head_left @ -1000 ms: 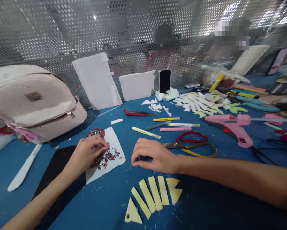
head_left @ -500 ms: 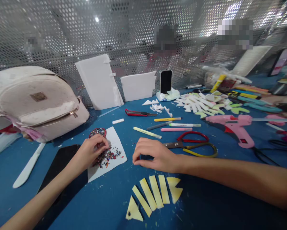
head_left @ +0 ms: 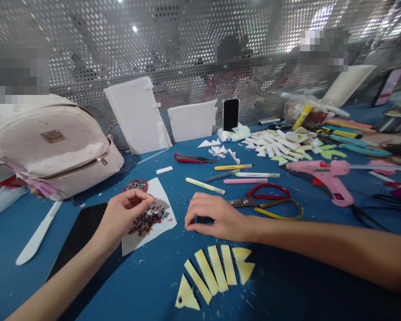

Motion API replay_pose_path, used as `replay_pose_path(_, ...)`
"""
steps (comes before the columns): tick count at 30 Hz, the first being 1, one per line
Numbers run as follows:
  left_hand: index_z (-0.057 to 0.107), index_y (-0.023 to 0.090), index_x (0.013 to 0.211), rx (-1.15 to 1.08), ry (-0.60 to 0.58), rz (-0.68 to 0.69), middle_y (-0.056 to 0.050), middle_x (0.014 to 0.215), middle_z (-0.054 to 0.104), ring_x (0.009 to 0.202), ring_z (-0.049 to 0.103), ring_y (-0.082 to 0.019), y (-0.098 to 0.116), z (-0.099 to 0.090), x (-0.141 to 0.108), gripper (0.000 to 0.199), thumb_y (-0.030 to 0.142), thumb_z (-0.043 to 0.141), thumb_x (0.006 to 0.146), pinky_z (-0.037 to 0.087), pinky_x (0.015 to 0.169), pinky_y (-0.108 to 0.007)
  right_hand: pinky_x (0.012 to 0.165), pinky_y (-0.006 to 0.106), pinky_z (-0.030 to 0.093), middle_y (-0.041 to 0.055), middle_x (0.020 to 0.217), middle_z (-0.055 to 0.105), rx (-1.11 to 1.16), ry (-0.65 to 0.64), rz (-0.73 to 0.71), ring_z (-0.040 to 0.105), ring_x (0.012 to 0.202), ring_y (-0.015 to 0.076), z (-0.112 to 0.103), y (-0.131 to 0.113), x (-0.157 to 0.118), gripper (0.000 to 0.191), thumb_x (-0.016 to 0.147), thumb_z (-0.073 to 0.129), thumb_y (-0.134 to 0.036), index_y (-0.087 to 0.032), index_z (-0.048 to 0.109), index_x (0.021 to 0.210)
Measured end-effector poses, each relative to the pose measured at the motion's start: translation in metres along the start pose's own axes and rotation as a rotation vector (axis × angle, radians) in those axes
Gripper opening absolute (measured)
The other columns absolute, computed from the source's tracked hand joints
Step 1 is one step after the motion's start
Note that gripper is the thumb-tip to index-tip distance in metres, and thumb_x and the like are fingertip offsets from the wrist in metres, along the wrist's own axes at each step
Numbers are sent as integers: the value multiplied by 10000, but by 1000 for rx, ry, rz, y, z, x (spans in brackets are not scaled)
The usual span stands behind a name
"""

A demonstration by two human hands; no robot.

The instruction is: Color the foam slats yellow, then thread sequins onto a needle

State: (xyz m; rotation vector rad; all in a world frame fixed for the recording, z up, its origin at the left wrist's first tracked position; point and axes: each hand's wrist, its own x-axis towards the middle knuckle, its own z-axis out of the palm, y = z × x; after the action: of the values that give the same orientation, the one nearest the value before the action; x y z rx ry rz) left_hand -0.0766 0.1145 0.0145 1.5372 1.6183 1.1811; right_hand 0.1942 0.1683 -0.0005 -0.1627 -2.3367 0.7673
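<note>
My left hand (head_left: 126,215) hovers over a white sheet of paper (head_left: 167,200) scattered with a pile of small dark, shiny, multicoloured bits (head_left: 150,220). Its thumb and index finger are pinched together; what they hold is too small to make out. A small round red-rimmed dish (head_left: 136,184) with similar bits sits just behind that hand. My right hand (head_left: 217,216) rests on the blue table, fingers curled and closed, with nothing visible in them. In front of it lie yellow pieces laid out like a fish: a triangular head (head_left: 187,294), several strips (head_left: 217,267) and a notched tail (head_left: 243,264).
Scissors (head_left: 270,203) lie beyond my right wrist, near a pink glue gun (head_left: 332,176). Several markers (head_left: 205,185), a red utility knife (head_left: 190,158) and a heap of cut pieces (head_left: 277,145) lie behind. A pale backpack (head_left: 53,147), a white knife (head_left: 39,234) and a black phone-like slab (head_left: 78,232) are at left.
My left hand has lifted slightly off the pile of bits and turned, with thumb and index finger now plainly pinched. My right hand has stayed in place.
</note>
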Motion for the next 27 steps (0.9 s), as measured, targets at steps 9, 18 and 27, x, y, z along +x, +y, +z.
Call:
replay_pose_path(9, 676, 209, 910, -126, -35, 93, 8, 758, 727, 716, 715, -129, 9, 34, -36, 109, 248, 740, 831, 563, 676, -198, 786, 314, 481, 39, 864, 700, 30, 144, -6, 582, 812, 154, -1, -2, 2, 77, 974, 645, -196, -170, 668, 906)
replay_pose_path(18, 670, 281, 1054, 71, -5, 320, 49, 922, 726, 799, 717, -85, 3, 34, -53, 232, 139, 717, 876, 554, 819, -173, 717, 299, 463, 49, 829, 692, 71, 191, 26, 563, 771, 152, -1, -1, 2, 63, 952, 661, -171, -158, 673, 891)
replay_pose_path(27, 664, 292, 1062, 63, -30, 314, 60, 892, 727, 793, 712, -93, 6, 34, -54, 244, 144, 729, 879, 559, 806, -178, 780, 318, 477, 44, 852, 696, 53, 130, 31, 572, 804, 155, -1, 0, 2, 49, 946, 653, -143, -160, 663, 901)
